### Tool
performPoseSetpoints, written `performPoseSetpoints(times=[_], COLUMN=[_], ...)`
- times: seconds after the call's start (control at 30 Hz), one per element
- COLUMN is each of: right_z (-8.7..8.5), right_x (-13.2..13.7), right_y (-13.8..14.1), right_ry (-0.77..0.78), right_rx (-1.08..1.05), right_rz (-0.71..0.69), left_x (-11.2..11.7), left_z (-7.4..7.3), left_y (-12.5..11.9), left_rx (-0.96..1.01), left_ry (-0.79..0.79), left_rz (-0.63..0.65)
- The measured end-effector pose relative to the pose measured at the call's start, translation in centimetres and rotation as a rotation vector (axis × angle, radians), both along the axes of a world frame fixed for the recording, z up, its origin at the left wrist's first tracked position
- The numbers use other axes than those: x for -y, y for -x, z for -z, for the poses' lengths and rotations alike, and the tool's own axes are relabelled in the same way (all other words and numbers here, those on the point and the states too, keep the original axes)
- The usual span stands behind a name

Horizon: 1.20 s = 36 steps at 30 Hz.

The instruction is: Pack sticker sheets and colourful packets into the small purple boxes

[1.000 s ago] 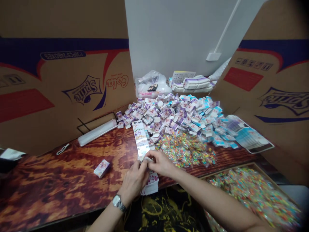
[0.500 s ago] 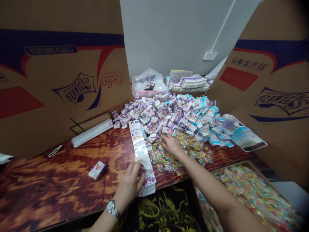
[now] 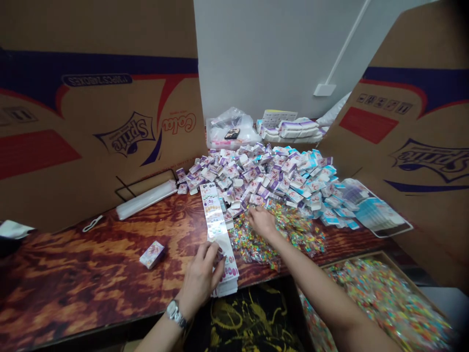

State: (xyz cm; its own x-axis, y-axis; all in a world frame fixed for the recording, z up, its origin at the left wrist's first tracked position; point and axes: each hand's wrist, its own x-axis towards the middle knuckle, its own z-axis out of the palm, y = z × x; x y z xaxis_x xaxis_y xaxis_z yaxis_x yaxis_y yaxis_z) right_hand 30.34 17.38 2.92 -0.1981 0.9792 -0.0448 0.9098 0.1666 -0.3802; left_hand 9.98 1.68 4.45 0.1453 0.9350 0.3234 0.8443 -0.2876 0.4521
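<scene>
My left hand [image 3: 205, 274], with a watch on the wrist, is over the near part of a long strip of printed stickers [image 3: 215, 217]. Its thumb and fingers close around something small with a printed surface, mostly hidden by the fingers. My right hand [image 3: 263, 222] reaches to the far left side of a pile of small clear packets of colourful candy [image 3: 293, 230]. Its fingers are bent together at the packets, and their tips are partly hidden. Just beyond lies a large heap of small purple, white and blue boxes [image 3: 256, 171].
One small box [image 3: 152, 254] lies alone on the left of the wood-patterned table [image 3: 110, 274]. Large cartons stand left [image 3: 146, 107] and right [image 3: 414, 127]. An open box of candy packets [image 3: 388, 293] is at lower right. Flat printed sheets [image 3: 377, 208] lie near the right carton.
The view has shifted slightly, so everything appears a little further right. Both hands keep nearly the same places, the left by the sticker strip and the right at the candy packets.
</scene>
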Motion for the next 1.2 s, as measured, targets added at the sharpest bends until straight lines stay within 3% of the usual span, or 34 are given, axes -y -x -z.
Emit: performPoseSetpoints(times=[0.23, 0.47, 0.63, 1.2], right_z=[-2.3, -6.2, -7.8, -6.6], right_x=[0.3, 5.7, 8.7, 9.5], right_y=[-2.3, 1.0, 3.0, 3.5], right_ry=[0.063, 0.159, -0.008, -0.432], right_rx=[-0.428, -0.703, -0.547, -0.086], right_rz=[-0.037, -0.247, -0.346, -0.523], left_x=[-0.2, -0.4, -0.4, -0.2], left_z=[0.3, 0.0, -0.2, -0.5], left_y=[-0.3, -0.5, -0.6, -0.7], left_rx=[0.052, 0.050, 0.073, 0.073], left_ry=[0.008, 0.020, 0.043, 0.073], left_rz=[0.004, -0.002, -0.023, 0.010])
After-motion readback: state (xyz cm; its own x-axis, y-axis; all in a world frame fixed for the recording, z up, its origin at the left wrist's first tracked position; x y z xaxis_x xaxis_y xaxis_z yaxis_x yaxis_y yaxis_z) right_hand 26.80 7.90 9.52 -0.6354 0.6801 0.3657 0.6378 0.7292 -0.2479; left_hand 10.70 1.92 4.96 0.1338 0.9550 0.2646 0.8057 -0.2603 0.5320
